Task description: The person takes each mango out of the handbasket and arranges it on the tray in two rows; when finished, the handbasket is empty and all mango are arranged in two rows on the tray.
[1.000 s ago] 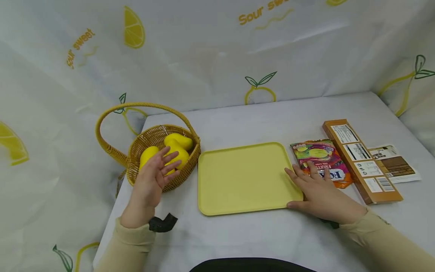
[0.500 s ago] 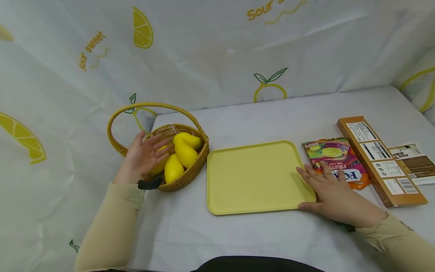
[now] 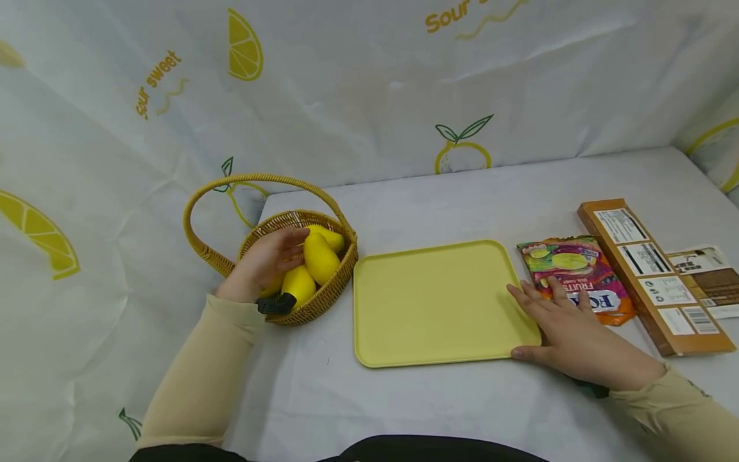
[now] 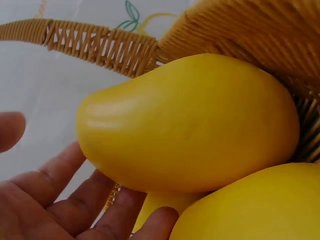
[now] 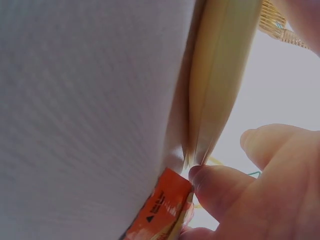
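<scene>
My left hand (image 3: 267, 262) reaches over the near left rim of the wicker basket (image 3: 328, 298), among several yellow mangoes (image 3: 321, 258). In the left wrist view its fingers (image 4: 62, 172) reach the narrow end and underside of one mango (image 4: 190, 122), while the thumb stays apart at the left edge. My right hand (image 3: 568, 337) lies with spread fingers at the right edge of a yellow tray (image 3: 439, 308). Its thumb is at the tray's near right corner, and other fingers overlap a candy bag (image 3: 568, 263). In the right wrist view, fingertips sit by the tray's edge (image 5: 217, 75).
To the right of the candy bag lies a long brown box (image 3: 652, 276) with white labels. A brown-and-white packet (image 3: 713, 282) is partly behind it. The basket's tall handle (image 3: 262, 178) arches above its opening. A lemon-print curtain (image 3: 358, 90) hangs at the back.
My left hand first moved back over the basket's left side, then went right and in among the mangoes. The right hand keeps its place by the tray. The head view has swung left.
</scene>
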The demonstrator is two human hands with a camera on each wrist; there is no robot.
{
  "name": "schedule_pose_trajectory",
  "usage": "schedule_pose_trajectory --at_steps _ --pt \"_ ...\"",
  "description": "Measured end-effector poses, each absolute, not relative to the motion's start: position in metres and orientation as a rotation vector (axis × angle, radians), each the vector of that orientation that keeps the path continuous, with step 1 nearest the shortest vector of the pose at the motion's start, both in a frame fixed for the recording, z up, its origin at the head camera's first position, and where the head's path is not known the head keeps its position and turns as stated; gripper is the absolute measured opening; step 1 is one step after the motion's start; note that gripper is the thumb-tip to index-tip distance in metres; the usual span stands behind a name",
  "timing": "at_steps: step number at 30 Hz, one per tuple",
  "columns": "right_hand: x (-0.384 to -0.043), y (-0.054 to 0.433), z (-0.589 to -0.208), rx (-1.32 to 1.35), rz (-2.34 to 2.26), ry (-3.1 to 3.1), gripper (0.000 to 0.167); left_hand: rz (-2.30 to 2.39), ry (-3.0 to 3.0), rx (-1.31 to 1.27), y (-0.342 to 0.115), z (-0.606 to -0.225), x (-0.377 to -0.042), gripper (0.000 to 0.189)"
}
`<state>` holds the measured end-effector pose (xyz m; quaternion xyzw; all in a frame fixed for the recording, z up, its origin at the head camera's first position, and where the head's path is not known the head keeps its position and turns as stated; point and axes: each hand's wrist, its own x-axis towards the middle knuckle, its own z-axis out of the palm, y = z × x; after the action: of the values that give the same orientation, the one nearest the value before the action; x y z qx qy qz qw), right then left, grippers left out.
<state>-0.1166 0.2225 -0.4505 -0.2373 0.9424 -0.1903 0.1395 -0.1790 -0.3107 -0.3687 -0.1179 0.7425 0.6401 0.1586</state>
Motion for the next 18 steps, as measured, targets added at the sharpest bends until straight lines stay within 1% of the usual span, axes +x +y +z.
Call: schedule_pose_trajectory --at_steps 2,5,11,15,18 --pt "-0.1163 0.2226 -0.4512 -0.685 -0.549 2.725 0.114 1.798 2.190 -0.295 -0.3055 -0.3699 -0.1765 0.054" --pt "-0.1163 0.2230 -0.4513 -0.682 -0.550 2.725 0.115 1.721 2.273 -0.188 -0.3018 -0.3713 -0.1730 0.053" --pt "-0.1165 0.2242 -0.4507 -0.678 -0.561 2.717 0.116 1.457 2.374 -0.011 -0.3025 -0.3722 -0.1707 0.067" --pt "-0.1165 0.2243 -0.4514 -0.686 -0.564 2.720 0.116 1.345 2.418 0.007 -0.3039 -0.3739 -0.1720 0.078" --pt "-0.1165 0.2243 -0.4521 -0.690 -0.572 2.720 0.116 1.306 2.451 -0.016 -0.3051 -0.3746 -0.1723 0.080"
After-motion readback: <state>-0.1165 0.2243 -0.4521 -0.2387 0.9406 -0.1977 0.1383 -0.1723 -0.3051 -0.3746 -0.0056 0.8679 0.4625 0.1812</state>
